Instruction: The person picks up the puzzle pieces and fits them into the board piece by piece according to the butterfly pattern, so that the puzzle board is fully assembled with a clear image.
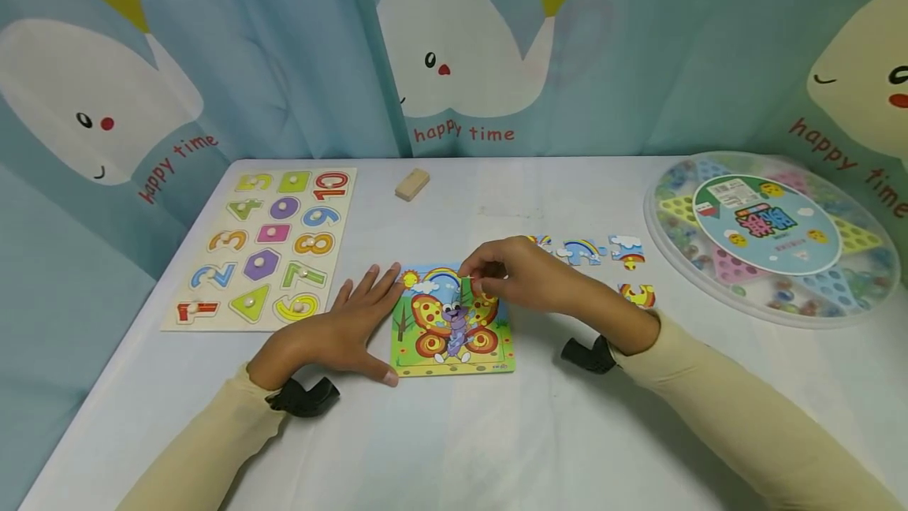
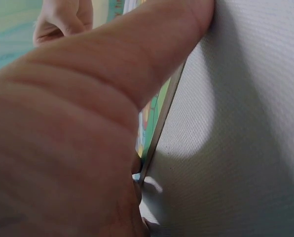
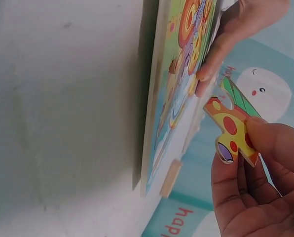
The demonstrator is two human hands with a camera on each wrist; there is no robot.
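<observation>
A butterfly jigsaw board lies flat on the white table. My left hand rests at the board's left side with fingers spread, its thumb by the near left corner. Over the board's upper right part, my right hand pinches a jigsaw piece between thumb and fingers. That piece is yellow and orange with red dots and a green corner; the right wrist view shows it held clear of the board. In the left wrist view, the left thumb crosses the frame and hides most of the board.
Several loose jigsaw pieces lie to the right of the board. A wooden number board is at the left, a small wooden block at the back, and a round clear bead case at the right. A whale-print curtain hangs behind.
</observation>
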